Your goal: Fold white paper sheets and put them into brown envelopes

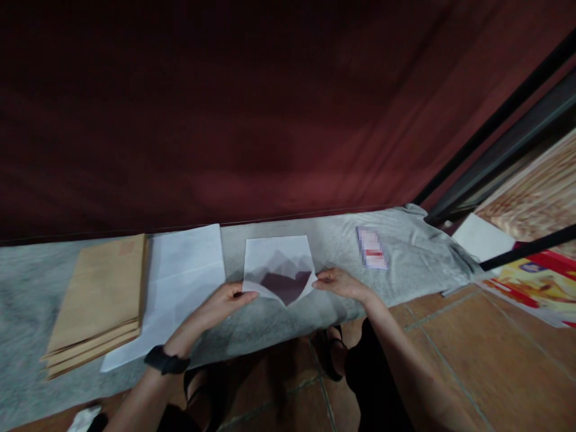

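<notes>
A sheet of white paper [275,255] lies in front of me on the grey cloth, its near edge lifted and bent, with a dark shadow across it. My left hand [227,303] pinches the near left corner between thumb and fingers. At the near right corner, my right hand [339,283] grips the same sheet. Larger white paper [186,270] lies flat to the left of it. Partly on top of that rests a stack of several brown envelopes [101,288], with faint red print on the top one.
Grey cloth [261,336] covers the long low surface, backed by a dark red fabric wall [252,120]. A small pixelated packet [372,248] lies to the right. Black poles [495,123] and a red and yellow printed sheet [535,279] stand farther right, above floor tiles [486,342].
</notes>
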`<state>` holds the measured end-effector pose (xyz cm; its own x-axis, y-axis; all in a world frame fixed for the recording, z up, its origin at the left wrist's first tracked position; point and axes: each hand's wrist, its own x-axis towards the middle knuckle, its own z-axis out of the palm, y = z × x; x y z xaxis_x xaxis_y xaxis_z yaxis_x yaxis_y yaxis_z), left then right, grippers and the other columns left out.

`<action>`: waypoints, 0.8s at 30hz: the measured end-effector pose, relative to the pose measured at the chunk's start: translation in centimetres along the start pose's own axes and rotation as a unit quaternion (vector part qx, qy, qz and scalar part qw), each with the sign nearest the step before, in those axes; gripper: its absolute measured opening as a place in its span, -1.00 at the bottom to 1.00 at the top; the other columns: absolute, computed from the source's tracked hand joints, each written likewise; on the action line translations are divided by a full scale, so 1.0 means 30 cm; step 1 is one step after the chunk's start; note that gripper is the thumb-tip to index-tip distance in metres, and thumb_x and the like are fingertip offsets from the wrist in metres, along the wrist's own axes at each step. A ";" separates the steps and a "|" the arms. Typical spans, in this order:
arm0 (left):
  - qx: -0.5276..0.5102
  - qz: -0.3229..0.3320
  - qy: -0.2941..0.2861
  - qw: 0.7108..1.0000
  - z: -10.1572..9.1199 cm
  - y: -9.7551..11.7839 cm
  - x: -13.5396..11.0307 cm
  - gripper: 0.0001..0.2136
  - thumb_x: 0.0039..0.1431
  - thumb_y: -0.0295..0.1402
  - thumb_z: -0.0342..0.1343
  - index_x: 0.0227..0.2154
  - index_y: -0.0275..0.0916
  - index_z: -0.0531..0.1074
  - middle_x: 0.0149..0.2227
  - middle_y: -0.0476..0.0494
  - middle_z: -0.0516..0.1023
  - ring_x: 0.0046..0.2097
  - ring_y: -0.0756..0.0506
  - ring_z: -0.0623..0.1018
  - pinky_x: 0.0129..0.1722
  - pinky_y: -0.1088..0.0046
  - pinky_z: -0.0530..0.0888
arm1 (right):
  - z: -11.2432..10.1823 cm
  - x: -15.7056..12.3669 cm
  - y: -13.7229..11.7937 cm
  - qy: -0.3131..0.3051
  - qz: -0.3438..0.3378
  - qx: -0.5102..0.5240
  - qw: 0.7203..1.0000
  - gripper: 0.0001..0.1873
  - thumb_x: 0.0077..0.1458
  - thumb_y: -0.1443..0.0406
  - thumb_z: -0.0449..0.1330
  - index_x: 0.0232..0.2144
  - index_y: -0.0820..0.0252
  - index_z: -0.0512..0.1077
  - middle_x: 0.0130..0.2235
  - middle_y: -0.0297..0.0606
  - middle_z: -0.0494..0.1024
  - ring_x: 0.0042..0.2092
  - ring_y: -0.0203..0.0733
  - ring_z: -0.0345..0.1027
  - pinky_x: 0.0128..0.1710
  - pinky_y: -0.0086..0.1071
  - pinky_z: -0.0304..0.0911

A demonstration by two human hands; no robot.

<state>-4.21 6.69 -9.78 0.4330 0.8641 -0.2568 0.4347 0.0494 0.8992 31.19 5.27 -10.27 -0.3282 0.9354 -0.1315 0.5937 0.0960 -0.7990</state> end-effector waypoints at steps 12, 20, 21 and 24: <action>0.065 -0.017 0.256 0.964 0.057 -0.021 0.098 -0.63 0.12 0.06 0.09 -0.44 -0.18 0.45 -0.51 0.00 0.47 -0.39 -0.08 0.45 -0.39 0.45 0.31 | 0.056 0.126 -0.030 0.131 0.149 -0.139 0.970 -0.69 0.33 0.17 0.09 -0.35 0.17 0.55 -0.39 -0.30 0.60 -0.33 -0.24 0.44 -0.35 -0.45 0.19; 0.200 -0.085 0.279 0.936 0.056 0.017 0.149 -0.71 0.25 -0.13 0.00 -0.53 -0.14 0.26 -0.55 0.04 0.37 -0.45 -0.05 0.41 -0.43 0.46 0.21 | 0.087 0.176 -0.063 0.155 0.215 -0.230 0.936 -0.68 0.37 0.17 0.06 -0.19 0.12 0.59 -0.19 -0.19 0.68 -0.18 -0.17 0.55 -0.24 -0.41 0.27; 0.212 -0.100 0.272 0.933 0.054 0.020 0.152 -0.71 0.26 -0.14 0.00 -0.52 -0.14 0.27 -0.53 0.03 0.39 -0.43 -0.06 0.43 -0.43 0.46 0.21 | 0.090 0.178 -0.067 0.154 0.221 -0.240 0.933 -0.68 0.37 0.17 0.06 -0.18 0.12 0.60 -0.19 -0.18 0.68 -0.18 -0.15 0.56 -0.24 -0.40 0.28; 0.258 -0.138 0.256 0.921 0.055 0.035 0.154 -0.73 0.31 -0.15 -0.02 -0.46 -0.15 0.34 -0.46 -0.03 0.50 -0.37 -0.09 0.51 -0.41 0.44 0.24 | 0.099 0.184 -0.079 0.151 0.234 -0.266 0.923 -0.68 0.36 0.18 0.06 -0.16 0.13 0.60 -0.18 -0.15 0.68 -0.15 -0.11 0.57 -0.21 -0.37 0.31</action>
<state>-0.46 9.92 -10.59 -0.1222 0.9837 -0.1318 0.8468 0.1726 0.5032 25.80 9.21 -10.85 0.2273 0.9614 -0.1550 0.9217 -0.2638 -0.2844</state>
